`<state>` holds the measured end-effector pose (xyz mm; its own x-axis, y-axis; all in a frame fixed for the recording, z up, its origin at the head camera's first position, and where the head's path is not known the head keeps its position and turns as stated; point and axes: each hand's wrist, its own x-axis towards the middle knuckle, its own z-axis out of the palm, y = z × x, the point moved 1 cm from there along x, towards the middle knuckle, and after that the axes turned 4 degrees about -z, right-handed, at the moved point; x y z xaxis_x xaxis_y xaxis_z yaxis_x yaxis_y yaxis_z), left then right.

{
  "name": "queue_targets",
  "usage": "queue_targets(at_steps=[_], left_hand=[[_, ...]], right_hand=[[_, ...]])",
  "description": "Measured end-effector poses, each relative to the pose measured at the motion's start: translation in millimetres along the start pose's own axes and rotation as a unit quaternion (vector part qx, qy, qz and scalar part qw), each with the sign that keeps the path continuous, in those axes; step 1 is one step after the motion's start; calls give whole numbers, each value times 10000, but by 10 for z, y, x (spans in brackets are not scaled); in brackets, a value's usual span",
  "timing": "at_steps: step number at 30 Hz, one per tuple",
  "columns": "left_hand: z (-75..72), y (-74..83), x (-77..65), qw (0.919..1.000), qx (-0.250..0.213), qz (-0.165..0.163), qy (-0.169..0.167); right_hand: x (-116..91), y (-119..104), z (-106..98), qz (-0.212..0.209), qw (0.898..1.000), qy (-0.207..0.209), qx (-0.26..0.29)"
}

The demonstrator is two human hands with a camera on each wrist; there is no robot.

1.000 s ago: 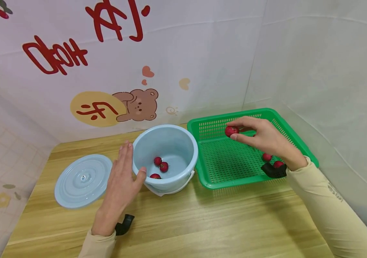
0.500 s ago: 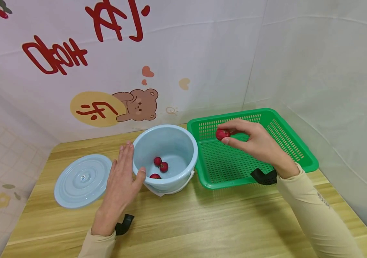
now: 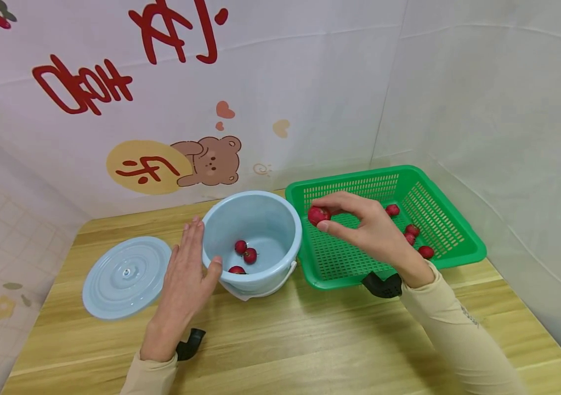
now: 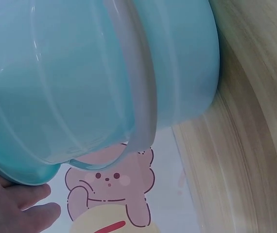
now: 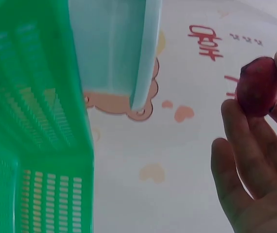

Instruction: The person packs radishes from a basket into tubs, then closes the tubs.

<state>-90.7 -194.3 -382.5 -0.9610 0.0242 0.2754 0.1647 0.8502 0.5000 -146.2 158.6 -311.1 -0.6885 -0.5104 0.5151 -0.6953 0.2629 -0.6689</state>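
My right hand (image 3: pixel 371 233) pinches a small dark red hawthorn fruit (image 3: pixel 317 215) between thumb and fingertips, above the left part of a green basket (image 3: pixel 475 255). In the right wrist view the hawthorn fruit (image 5: pixel 258 87) sits at the fingertips, with the other fingers spread below it. Straight-fingered, my left hand (image 3: pixel 186 280) rests against the left rim of a light blue bucket (image 3: pixel 296 233). The left wrist view has its fingers (image 4: pixel 36 213) right at that rim. Inside the bucket lie 3 visible hawthorn fruits (image 3: pixel 250 255). Several more hawthorn fruits (image 3: pixel 426 252) lie along the basket's right side.
A round light blue lid (image 3: pixel 127 277) lies on the wooden table (image 3: pixel 290 345) left of the bucket. The bucket's pale handle (image 3: pixel 280 282) hangs down at its front. A white printed cloth (image 3: pixel 310 82) stands behind, with another cloth side close on the right.
My right hand has carried the hawthorn fruit leftward across the basket toward the bucket, uncovering the fruits at the basket's right. The left hand has stayed at the rim.
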Motion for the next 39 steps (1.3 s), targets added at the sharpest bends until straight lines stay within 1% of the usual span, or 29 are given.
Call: queue_targets(at_steps=[8,12,18,23,28,32,39], left_hand=[[7,-16,-3,10000,-40,17,5],[14,-22,-1,9999,-72,61,39],[15,-20,1,9999,-125,87,78],[18,-16,-4,9999,-134,67,75],[22,-22,-6,9998,-122,115,116],[26,-25,-4,9997,-118,166,164],[25,-15,-11,9998,-100,121,120]], right_hand=[[37,-66,221,-13,9996,284,13],[57,-88,335,-95,9991,403,63],[101,-111,524,-294,9983,446,225],[129,-131,673,-433,9979,449,173],[146,-139,803,-528,9980,343,-57],[150,-124,885,-631,9969,282,-374],[153,-82,955,-743,9933,134,-878]])
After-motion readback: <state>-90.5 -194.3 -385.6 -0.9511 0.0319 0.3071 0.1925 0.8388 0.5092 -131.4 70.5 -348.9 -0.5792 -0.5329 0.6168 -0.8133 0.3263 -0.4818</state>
